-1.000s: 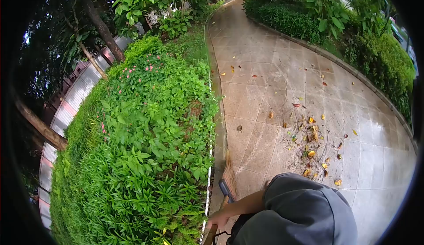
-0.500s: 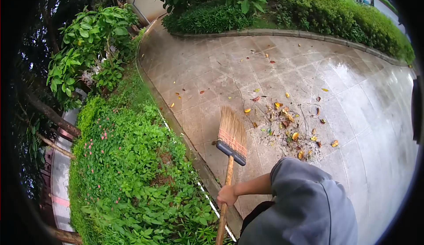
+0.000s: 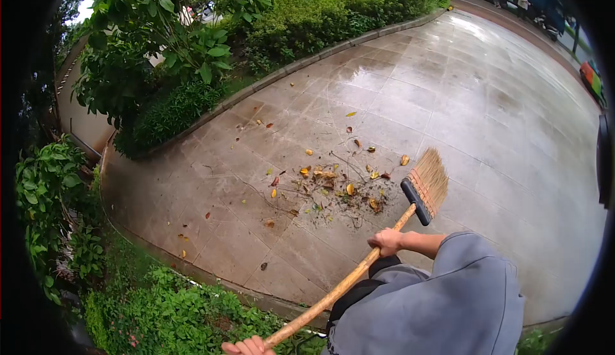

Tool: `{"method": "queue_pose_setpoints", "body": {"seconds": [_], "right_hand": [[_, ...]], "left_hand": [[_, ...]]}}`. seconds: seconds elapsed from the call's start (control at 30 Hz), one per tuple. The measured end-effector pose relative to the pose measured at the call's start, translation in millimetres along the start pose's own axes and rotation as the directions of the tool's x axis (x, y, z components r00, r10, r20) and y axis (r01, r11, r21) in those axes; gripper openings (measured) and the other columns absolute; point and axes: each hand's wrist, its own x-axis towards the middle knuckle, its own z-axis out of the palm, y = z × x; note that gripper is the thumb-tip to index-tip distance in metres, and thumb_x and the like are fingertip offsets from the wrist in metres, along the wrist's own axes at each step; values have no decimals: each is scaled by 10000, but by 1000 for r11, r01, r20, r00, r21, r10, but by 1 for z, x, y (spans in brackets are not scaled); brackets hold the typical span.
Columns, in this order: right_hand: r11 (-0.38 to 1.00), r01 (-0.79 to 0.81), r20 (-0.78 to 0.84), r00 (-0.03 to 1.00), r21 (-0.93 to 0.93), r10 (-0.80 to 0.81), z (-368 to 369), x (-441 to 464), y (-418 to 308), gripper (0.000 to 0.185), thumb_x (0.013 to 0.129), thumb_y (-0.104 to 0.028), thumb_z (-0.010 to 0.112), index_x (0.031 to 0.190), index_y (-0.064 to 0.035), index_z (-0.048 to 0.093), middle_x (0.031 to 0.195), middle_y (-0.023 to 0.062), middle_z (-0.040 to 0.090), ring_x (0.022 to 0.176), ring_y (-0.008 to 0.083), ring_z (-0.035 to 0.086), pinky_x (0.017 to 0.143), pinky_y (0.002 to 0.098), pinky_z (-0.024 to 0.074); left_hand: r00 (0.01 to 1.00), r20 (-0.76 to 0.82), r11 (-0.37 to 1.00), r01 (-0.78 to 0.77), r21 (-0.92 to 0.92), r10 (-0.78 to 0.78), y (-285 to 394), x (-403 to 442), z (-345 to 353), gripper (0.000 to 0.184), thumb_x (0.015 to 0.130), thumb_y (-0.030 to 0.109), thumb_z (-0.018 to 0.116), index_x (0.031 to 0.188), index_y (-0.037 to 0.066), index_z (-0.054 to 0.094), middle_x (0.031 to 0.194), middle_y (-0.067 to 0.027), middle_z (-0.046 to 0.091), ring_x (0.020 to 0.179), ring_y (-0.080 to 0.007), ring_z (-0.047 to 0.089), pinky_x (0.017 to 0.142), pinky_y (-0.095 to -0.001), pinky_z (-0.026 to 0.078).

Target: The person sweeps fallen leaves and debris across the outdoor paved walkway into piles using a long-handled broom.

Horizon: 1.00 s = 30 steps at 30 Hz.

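Left hand point(image 3: 246, 346) clamped on the handle point(image 3: 330, 293) top; leaf pile point(image 3: 350, 189) on pavement point(image 3: 384, 105); right hand point(image 3: 386, 241) wrapped round lower handle; broom head point(image 3: 418, 201) just swung from near garden bed point(image 3: 182, 307) to pile's right, leaving leaf pile left of bristles point(image 3: 432, 174).

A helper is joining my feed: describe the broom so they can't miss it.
On the wet paved walkway, find the leaf pile. Just right of it in view is the black head of the broom, its wooden handle slanting to the lower left. Fanned straw bristles set it apart from the leaves.
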Motion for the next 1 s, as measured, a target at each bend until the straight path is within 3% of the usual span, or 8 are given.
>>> {"method": "queue_pose_setpoints", "body": {"seconds": [0.07,0.1,0.17,0.23,0.37,0.43,0.83,1.0], "right_hand": [[929,-370,-493,813,-26,310,17,-61,14,253,679,-219,635,895,-104,572,985,129,541,978,327,522,773,462,453],[778,-525,-587,526,345,615,51,-73,31,266,730,-184,614,971,-96,547,1030,147,523,984,354,513,778,469,455],[-153,-260,236,327,954,915,85,-107,62,503,822,-287,598,1224,-56,401,1218,237,456,1114,363,495,901,490,452],[-791,254,604,530,556,595,129,-111,70,632,853,-297,557,1340,-20,265,1259,262,419,1117,365,505,932,517,433],[-782,221,692,370,583,620,160,-22,56,545,867,-149,481,1313,57,245,1075,219,474,784,298,592,666,493,538],[-680,76,591,431,729,682,138,25,24,291,836,-42,474,1088,43,357,737,134,476,576,242,533,533,395,514],[-411,-251,360,908,876,213,25,381,-247,136,712,40,520,840,64,483,587,129,532,464,239,544,423,382,477],[-341,-245,282,958,908,61,-22,467,-289,128,694,36,550,803,38,484,574,119,530,458,222,541,417,364,468]], "left_hand": [[974,171,989,151,-7,-147,-49,23,-6,349,976,378,359,783,100,444,418,17,332,344,-87,283,402,-244,283],[936,274,973,228,12,-223,-73,26,3,334,974,371,373,794,99,450,422,20,335,349,-92,293,423,-247,299],[867,315,920,386,69,-387,-117,17,18,284,941,338,462,798,96,426,455,28,342,403,-101,330,512,-283,343],[779,364,860,459,221,-510,-143,5,24,268,950,296,443,774,96,415,462,32,324,408,-110,328,523,-303,370],[789,257,824,489,286,-557,-134,21,-14,227,933,203,440,739,90,407,458,33,321,413,-111,334,524,-306,372],[861,230,878,389,279,-454,-105,40,-32,220,922,202,448,738,90,402,442,32,325,391,-106,328,499,-301,358],[957,236,725,-282,629,167,15,120,15,173,915,142,480,761,69,452,538,-13,415,535,-158,410,670,-350,402],[869,481,244,-494,834,116,-6,146,6,135,914,132,463,853,21,508,574,-53,462,612,-196,518,861,-493,434]]}}
